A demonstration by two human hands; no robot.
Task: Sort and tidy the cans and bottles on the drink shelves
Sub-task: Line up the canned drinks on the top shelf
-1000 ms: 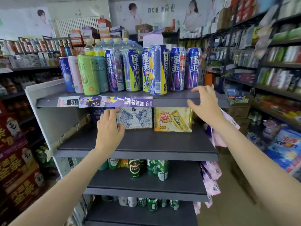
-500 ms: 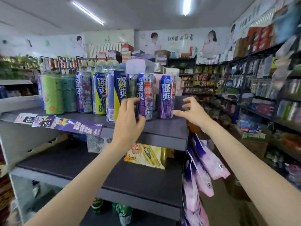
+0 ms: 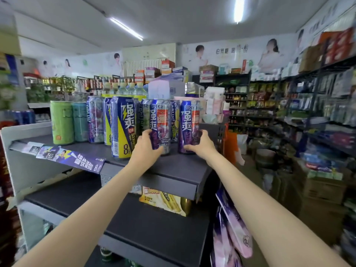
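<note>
Purple can point(image 3: 159, 128), upright on top shelf point(image 3: 173, 170): left hand point(image 3: 147, 145) fingers curled round its lower part. Right hand point(image 3: 200, 145) grips base of second purple can point(image 3: 189, 124), just beside the first. Left of left hand: blue-yellow can point(image 3: 121, 128), touching shelf; further left, green can point(image 3: 61, 122).

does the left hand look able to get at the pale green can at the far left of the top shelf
Probably yes: the left hand grips a purple can, so it must let go first; the shelf front before the pale green can looks open.
</note>
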